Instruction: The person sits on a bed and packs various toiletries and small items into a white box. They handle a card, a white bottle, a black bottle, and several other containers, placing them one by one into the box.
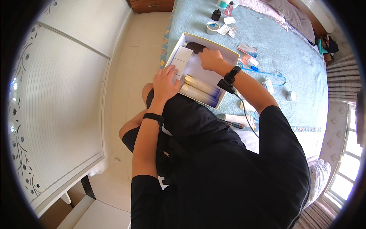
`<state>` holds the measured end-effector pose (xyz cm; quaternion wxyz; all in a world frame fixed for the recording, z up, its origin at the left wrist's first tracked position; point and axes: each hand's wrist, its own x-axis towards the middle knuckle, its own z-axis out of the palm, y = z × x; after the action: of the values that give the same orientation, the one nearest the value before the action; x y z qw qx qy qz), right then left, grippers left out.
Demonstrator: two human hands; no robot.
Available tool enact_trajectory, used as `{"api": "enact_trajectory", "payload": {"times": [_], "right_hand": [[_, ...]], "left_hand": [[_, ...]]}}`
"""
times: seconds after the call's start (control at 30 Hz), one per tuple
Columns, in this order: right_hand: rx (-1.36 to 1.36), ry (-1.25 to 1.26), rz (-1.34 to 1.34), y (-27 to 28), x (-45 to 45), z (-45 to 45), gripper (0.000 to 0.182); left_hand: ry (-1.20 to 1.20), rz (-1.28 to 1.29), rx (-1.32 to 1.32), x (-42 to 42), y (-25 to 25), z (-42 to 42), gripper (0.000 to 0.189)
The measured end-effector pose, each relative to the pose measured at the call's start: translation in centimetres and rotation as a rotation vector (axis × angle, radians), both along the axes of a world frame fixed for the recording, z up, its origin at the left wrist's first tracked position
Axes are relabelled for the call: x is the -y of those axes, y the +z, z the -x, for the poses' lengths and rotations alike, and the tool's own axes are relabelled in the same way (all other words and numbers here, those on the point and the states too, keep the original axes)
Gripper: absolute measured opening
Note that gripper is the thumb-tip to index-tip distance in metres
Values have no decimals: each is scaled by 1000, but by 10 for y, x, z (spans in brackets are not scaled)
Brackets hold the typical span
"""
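Note:
A shallow open cardboard box [230, 52] with a yellowish rim rests on the bed, near my knees. My right hand [211, 58] has its curled fingers on the end of a dark bottle [195, 47] with a white cap, lying along the far wall inside. My left hand [166, 83] lies with spread fingers over the left rim and touches small white boxes [183, 54] lined up along that side. Two cylindrical bottles, one with a gold cap [202, 85] and one with a cream cap [198, 95], lie side by side at the near wall.
On the blue bedspread [303, 74] lie a round tub [212, 28], a black bottle [216, 15], blister packs [224, 29], a blue hanger [268, 72], a white jar [291, 96] and a white handheld device [238, 119]. A cable [246, 114] hangs from my right wrist. A white wardrobe [65, 86] stands left.

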<state>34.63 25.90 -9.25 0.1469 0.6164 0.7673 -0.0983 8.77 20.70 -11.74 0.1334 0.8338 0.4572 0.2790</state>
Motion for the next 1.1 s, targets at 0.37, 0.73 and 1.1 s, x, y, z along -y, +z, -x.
{"api": "enact_trajectory", "payload": {"times": [0.37, 0.73, 1.1], "right_hand": [[-196, -4, -269, 13, -14, 3, 34], [-170, -270, -182, 88, 201, -59, 14], [5, -172, 39, 4, 302, -72, 21]], "left_hand": [[-24, -44, 8, -5, -3, -2, 35], [-28, -48, 9, -5, -13, 3, 31], [-28, -22, -31, -4, -9, 2, 31]]}}
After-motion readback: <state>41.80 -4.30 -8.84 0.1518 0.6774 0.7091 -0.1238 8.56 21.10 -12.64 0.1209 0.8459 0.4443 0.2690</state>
